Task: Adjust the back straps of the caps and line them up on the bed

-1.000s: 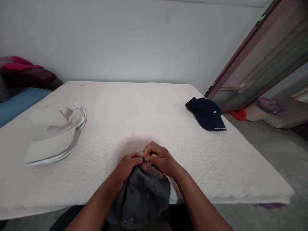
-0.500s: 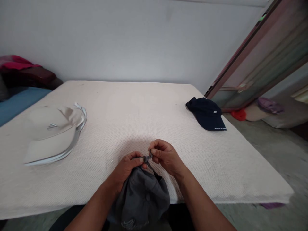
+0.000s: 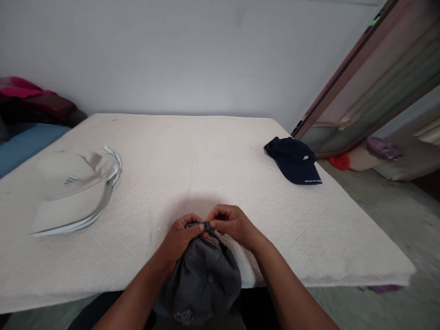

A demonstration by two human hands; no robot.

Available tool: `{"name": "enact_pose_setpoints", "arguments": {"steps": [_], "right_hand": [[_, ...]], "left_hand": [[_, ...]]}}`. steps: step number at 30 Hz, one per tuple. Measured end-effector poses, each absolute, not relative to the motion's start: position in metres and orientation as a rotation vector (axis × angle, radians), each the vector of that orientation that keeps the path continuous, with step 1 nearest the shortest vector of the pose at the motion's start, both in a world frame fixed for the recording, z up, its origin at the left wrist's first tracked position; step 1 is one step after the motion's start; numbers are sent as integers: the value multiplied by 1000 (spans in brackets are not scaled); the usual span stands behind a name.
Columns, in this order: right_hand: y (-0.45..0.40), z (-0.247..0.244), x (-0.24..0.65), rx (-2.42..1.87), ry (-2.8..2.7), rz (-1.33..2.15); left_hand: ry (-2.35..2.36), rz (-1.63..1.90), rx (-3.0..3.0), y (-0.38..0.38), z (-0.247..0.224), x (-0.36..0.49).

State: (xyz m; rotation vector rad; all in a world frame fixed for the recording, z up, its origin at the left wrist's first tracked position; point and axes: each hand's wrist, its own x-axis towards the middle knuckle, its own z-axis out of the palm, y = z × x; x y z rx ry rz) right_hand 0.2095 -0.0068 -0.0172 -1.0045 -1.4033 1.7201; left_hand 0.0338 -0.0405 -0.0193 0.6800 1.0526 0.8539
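Observation:
A dark grey baseball cap (image 3: 209, 275) hangs at the table's front edge, its back strap uppermost and its embroidered front facing down toward my lap. My left hand (image 3: 184, 236) pinches the strap just left of the small buckle (image 3: 206, 226). Close against it, my right hand (image 3: 232, 224) is closed on the strap at the buckle's right side. The fingertips hide most of the strap's end.
Stacked beige and white caps (image 3: 74, 190) lie at the left of the white-covered table (image 3: 192, 151). A navy cap (image 3: 294, 160) rests near the right edge. Behind stands a pale wall (image 3: 172, 55). Purple and red items (image 3: 383, 149) are on the right beyond the table.
My right hand has moved left and slightly down, closer to the buckle and my left hand. The strap end that stuck out to the right no longer shows.

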Motion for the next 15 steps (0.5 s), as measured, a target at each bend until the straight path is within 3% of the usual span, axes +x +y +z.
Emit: {"name": "enact_pose_setpoints", "arguments": {"steps": [15], "right_hand": [[-13, -21, 201, -860, -1039, 1844]], "left_hand": [[960, 876, 589, -40, -24, 37]]}}
